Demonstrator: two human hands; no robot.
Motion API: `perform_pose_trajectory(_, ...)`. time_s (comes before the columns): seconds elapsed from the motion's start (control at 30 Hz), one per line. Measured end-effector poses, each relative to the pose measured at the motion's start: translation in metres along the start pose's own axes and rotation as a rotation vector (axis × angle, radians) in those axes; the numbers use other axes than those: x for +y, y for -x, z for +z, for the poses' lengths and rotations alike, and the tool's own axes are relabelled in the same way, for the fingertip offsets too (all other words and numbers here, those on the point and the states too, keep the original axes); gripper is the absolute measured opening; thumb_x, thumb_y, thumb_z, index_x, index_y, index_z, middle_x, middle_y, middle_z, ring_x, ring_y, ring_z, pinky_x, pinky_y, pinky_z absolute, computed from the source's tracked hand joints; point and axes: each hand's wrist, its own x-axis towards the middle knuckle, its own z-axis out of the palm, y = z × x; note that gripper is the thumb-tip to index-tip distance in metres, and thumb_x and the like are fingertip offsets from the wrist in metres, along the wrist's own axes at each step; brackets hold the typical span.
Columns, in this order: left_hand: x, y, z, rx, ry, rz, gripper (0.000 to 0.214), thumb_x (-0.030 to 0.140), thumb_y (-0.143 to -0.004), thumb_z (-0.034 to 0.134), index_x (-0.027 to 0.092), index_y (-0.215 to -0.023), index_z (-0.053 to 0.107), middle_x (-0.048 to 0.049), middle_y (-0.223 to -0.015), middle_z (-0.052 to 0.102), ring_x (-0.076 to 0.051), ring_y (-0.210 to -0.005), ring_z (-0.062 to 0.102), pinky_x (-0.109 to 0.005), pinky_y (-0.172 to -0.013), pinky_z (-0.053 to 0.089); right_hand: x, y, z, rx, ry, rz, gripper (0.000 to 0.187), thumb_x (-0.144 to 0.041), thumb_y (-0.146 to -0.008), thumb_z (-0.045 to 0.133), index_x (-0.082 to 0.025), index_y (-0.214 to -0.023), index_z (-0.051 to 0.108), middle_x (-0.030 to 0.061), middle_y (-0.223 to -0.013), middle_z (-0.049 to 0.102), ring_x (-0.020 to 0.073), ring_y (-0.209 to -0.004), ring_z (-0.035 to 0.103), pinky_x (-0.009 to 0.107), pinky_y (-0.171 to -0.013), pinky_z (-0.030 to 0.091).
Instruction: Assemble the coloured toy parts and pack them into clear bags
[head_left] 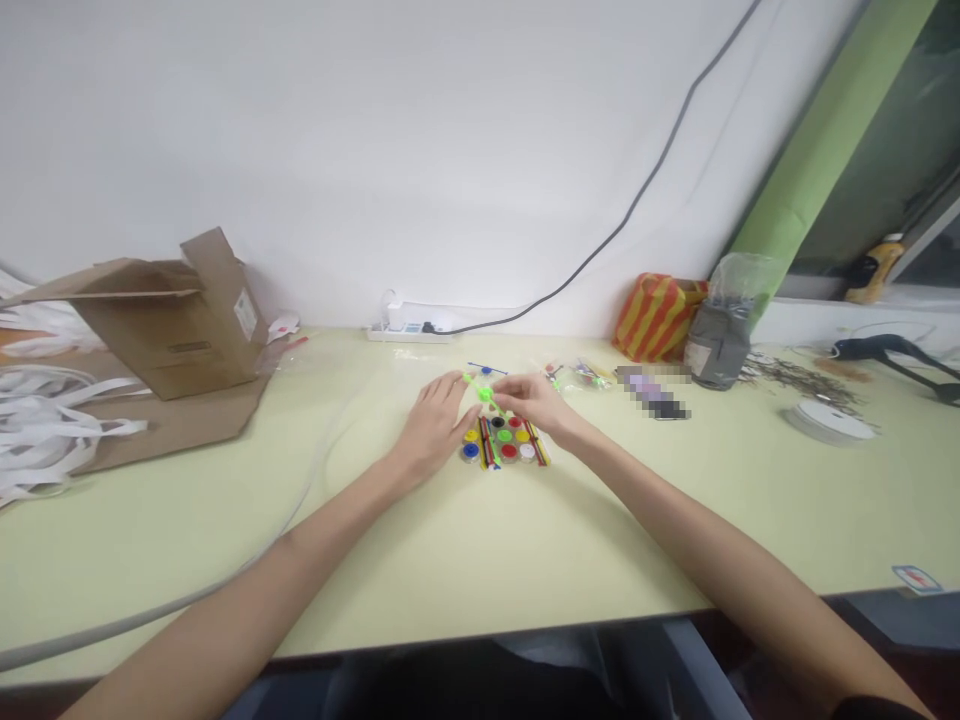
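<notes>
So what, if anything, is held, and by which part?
The right hand seems to pinch the bright green piece near its round middle; for the left hand, I can't tell.

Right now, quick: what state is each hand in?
Left hand: open, thumb spread, right beside the bright green piece; whether it touches it, I can't tell.
Right hand: closed, pinching the bright green piece.

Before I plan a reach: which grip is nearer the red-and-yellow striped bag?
Right. The right grip is left of the red-and-yellow striped bag, on its near side; the left grip is farther left, past the green piece.
</notes>
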Motion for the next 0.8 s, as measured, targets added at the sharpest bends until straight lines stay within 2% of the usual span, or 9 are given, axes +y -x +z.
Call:
perform_pose_trajectory(0.1,0.021,0.0,-0.006,0.041,0.071,0.139,0.035,0.035,-0.104,0.04,0.018,-0.132,0.054,-0.0124,-0.125,0.062,-0.025,-0.124,0.054,-0.043,-0.103,0.043,-0.006,0.026,0.009,-0.075,-0.188,0.047,0.045,-0.05,-0.078,0.074,-0.012,-0.1,0.073,0.0059,-0.086,0.072,0.0111,-0.064,0.055,0.023,-0.058,0.039)
perform_pose_trajectory(0.2,0.028,0.0,-0.01,0.047,0.077,0.193,0.027,0.033,-0.105,0.04,0.02,-0.112,0.062,-0.0093,-0.109,0.067,-0.024,-0.111,0.057,-0.04,-0.094,0.044,-0.012,0.039,0.014,-0.07,-0.203,0.057,0.047,-0.055,-0.078,0.073,-0.011,-0.094,0.075,0.0046,-0.079,0.07,0.0096,-0.06,0.051,0.023,-0.056,0.037)
perform_pose_trajectory(0.3,0.023,-0.001,-0.012,0.047,0.056,0.187,0.025,0.036,-0.104,0.043,0.02,-0.107,0.062,-0.0089,-0.106,0.067,-0.024,-0.106,0.058,-0.039,-0.089,0.043,-0.018,0.043,0.018,0.09,-0.076,-0.001,0.043,-0.055,-0.085,0.065,-0.013,-0.089,0.074,0.0032,-0.074,0.069,0.0125,-0.064,0.056,0.024,-0.062,0.042)
perform_pose_trajectory(0.4,0.016,-0.002,-0.013,0.016,0.051,0.19,0.024,0.039,-0.102,0.047,0.02,-0.104,0.061,-0.0089,-0.105,0.066,-0.024,-0.1,0.058,-0.039,-0.087,0.044,-0.023,0.046,0.022,0.244,0.089,-0.14,0.032,-0.047,-0.092,0.058,-0.018,-0.099,0.069,0.0048,-0.087,0.072,0.0174,-0.082,0.066,0.027,-0.072,0.047)
perform_pose_trajectory(0.47,0.015,-0.002,-0.014,0.004,0.075,0.188,0.023,0.04,-0.101,0.049,0.02,-0.101,0.06,-0.0085,-0.102,0.065,-0.023,-0.098,0.058,-0.038,-0.085,0.044,-0.024,0.049,0.024,0.232,0.187,-0.204,0.025,-0.042,-0.093,0.059,-0.021,-0.104,0.065,0.0051,-0.095,0.073,0.0187,-0.089,0.068,0.028,-0.075,0.048)
perform_pose_trajectory(0.6,0.018,-0.001,-0.016,0.006,0.151,0.173,0.02,0.04,-0.099,0.053,0.02,-0.097,0.057,-0.0078,-0.1,0.061,-0.023,-0.096,0.056,-0.036,-0.081,0.046,-0.026,0.055,0.028,0.161,0.373,-0.303,0.009,-0.031,-0.094,0.053,-0.023,-0.097,0.058,0.0032,-0.091,0.07,0.0187,-0.087,0.065,0.03,-0.082,0.047)
perform_pose_trajectory(0.7,0.021,-0.001,-0.017,0.006,0.148,0.175,0.018,0.037,-0.098,0.053,0.02,-0.093,0.055,-0.008,-0.099,0.061,-0.023,-0.095,0.055,-0.036,-0.081,0.045,-0.027,0.056,0.029,0.122,0.349,-0.348,0.006,-0.025,-0.094,0.048,-0.023,-0.092,0.053,0.001,-0.084,0.065,0.0163,-0.079,0.061,0.028,-0.078,0.047)
perform_pose_trajectory(0.8,0.023,-0.001,-0.016,-0.03,0.142,0.21,0.014,0.032,-0.099,0.05,0.02,-0.093,0.053,-0.0074,-0.098,0.061,-0.022,-0.091,0.054,-0.036,-0.08,0.044,-0.03,0.057,0.026,0.094,0.298,-0.332,0.002,-0.021,-0.088,0.05,-0.022,-0.086,0.049,-0.0021,-0.078,0.06,0.0139,-0.072,0.056,0.025,-0.07,0.044)
